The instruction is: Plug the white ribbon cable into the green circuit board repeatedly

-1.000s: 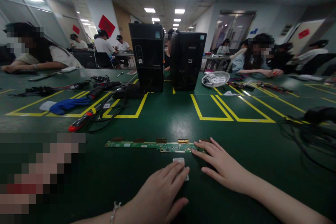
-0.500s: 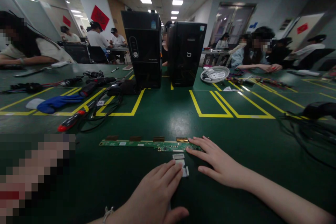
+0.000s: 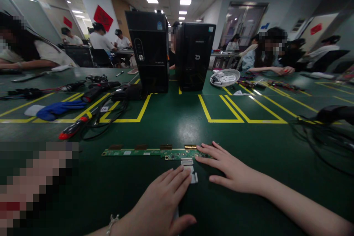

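A long, narrow green circuit board (image 3: 151, 152) lies across the green table in front of me, with brown film tabs along its far edge. My right hand (image 3: 225, 166) rests with spread fingers on the board's right end, hiding that part. Just below the board is a white flat ribbon cable (image 3: 189, 169), its connector end against or very close to the board's near edge; I cannot tell whether it is plugged in. My left hand (image 3: 168, 195) lies flat over the cable, fingers stretched out and fingertips on it, thumb apart. The hand covers most of the cable.
Two black computer towers (image 3: 149, 51) (image 3: 195, 57) stand further back. At left lie a red-black screwdriver (image 3: 73, 128), a blue glove (image 3: 59, 110) and tangled black cables (image 3: 110, 118). A white basket (image 3: 225, 77) sits back right; a black corded device (image 3: 336, 115) is at right. Other people sit around.
My left hand has slid slightly forward with the ribbon cable, bringing its connector end up to the board's edge. My right hand stays on the board. The view has shifted a little.
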